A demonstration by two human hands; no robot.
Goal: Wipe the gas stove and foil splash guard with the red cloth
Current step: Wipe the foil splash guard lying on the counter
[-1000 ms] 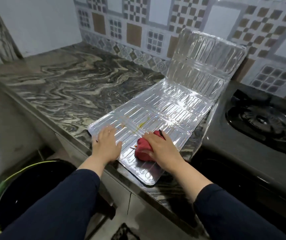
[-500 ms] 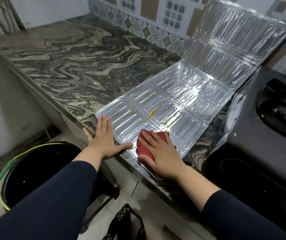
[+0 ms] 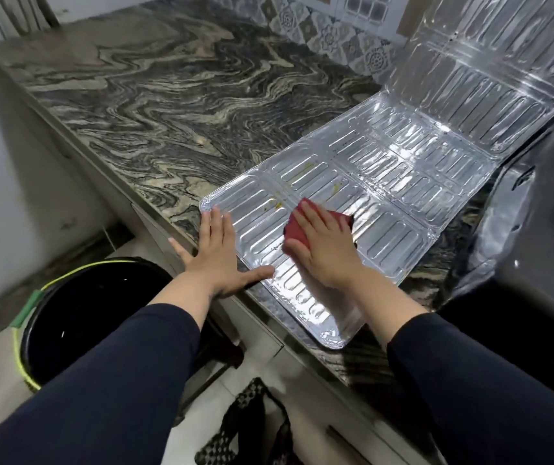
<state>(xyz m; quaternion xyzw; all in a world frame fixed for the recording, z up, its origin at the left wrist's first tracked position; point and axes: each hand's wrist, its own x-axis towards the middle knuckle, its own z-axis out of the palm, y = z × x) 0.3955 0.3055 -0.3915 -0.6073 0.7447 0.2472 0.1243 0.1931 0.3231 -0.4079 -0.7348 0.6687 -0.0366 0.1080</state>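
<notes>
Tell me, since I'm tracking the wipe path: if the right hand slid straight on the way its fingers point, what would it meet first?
Probably the yellowish stains on the foil splash guard, just beyond the red cloth under the right hand.

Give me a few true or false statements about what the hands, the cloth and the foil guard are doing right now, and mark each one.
1. The right hand presses the red cloth flat on the foil splash guard. True.
2. The left hand holds a second cloth. False: it lies flat on the guard's near corner, holding nothing.
3. Yellowish stains show on the foil beyond the cloth. True.
4. The whole guard lies flat. False: its far panel stands up.
</notes>
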